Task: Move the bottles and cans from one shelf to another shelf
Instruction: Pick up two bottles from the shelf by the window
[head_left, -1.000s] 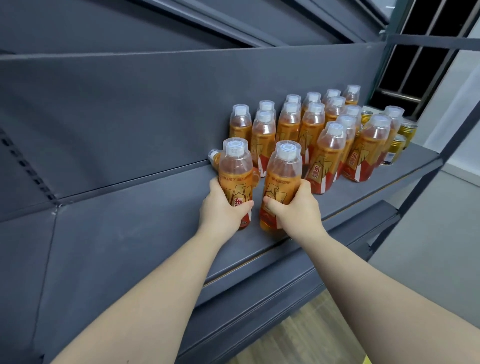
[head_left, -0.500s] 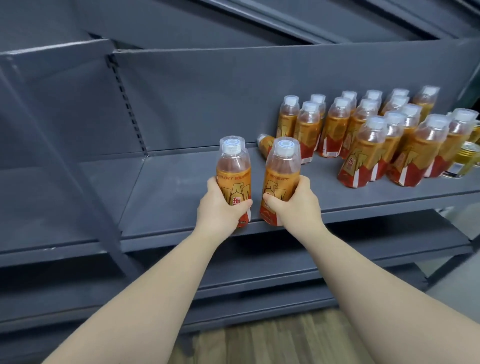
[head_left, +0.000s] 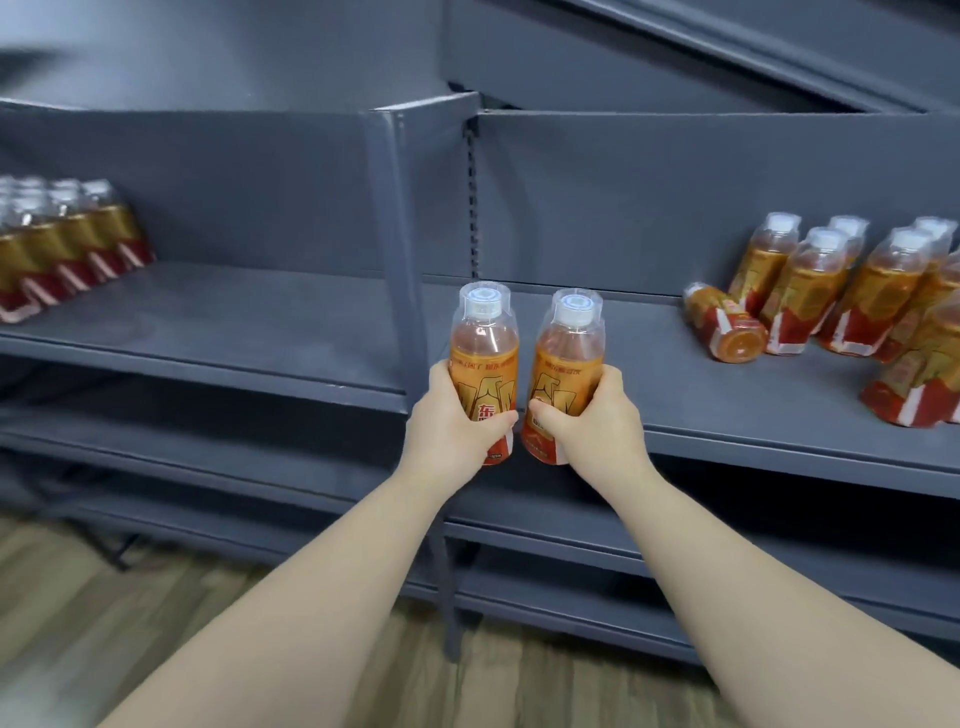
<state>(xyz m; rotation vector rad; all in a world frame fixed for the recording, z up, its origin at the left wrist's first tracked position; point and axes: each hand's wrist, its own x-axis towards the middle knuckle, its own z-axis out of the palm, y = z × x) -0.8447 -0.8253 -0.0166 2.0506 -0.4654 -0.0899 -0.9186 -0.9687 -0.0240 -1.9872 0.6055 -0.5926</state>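
in the head view, the left hand (head_left: 457, 422) has fingers and thumb curled round the left bottle (head_left: 483, 353), and the right hand (head_left: 595, 423) wraps the right bottle (head_left: 569, 358) the same way. both bottles are upright, side by side, in front of the grey post (head_left: 395, 234) between the two shelves. standing bottles (head_left: 810, 283) and a toppled bottle (head_left: 724, 322) sit on the right shelf (head_left: 701, 405), and a blurred bottle group (head_left: 67, 249) stands on the left shelf (head_left: 234, 332).

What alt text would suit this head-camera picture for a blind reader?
A person's left hand and right hand each grip an upright orange drink bottle, left bottle beside right bottle, before grey shelving. More bottles stand at right, one fallen bottle beside them; another group stands far left.
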